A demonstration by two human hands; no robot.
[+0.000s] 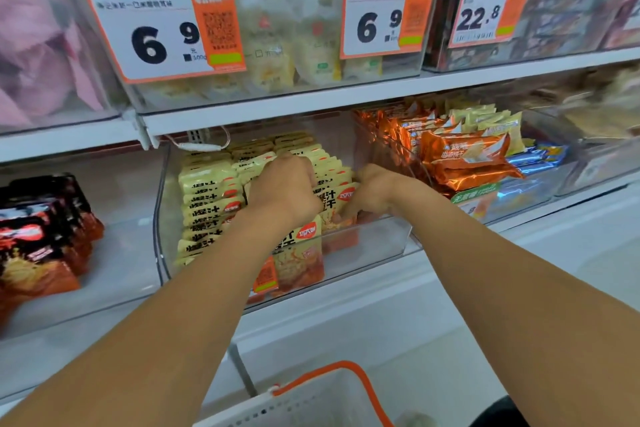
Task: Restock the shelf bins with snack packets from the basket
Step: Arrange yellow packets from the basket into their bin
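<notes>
**Listener:** Packets first, please. Where are they?

**Operator:** Yellow snack packets (207, 191) stand on edge in rows inside a clear shelf bin (381, 239) on the middle shelf. I judge they stand upright so the printed faces show through the front wall and more fit in.

**Listener:** And the hands?

**Operator:** Both are inside that bin. My left hand (284, 191) lies over the top of the packets with its fingers curled down among them; I think it is bracing the row so it does not topple. My right hand (372, 194) reaches down at the row's right end, fingers (346, 215) bent onto a packet near the bin's front. Whether it truly pinches that packet or only pushes it, I cannot tell.

**Listener:** What surrounds them?

**Operator:** To the right, a neighbouring bin holds orange packets (464, 159). To the left, dark red and black packets (41, 232). Above, price tags (162, 31) hang on the upper bins. Below, at the picture's bottom edge, is the white basket (311, 402) with an orange handle; I cannot see what it contains.
</notes>
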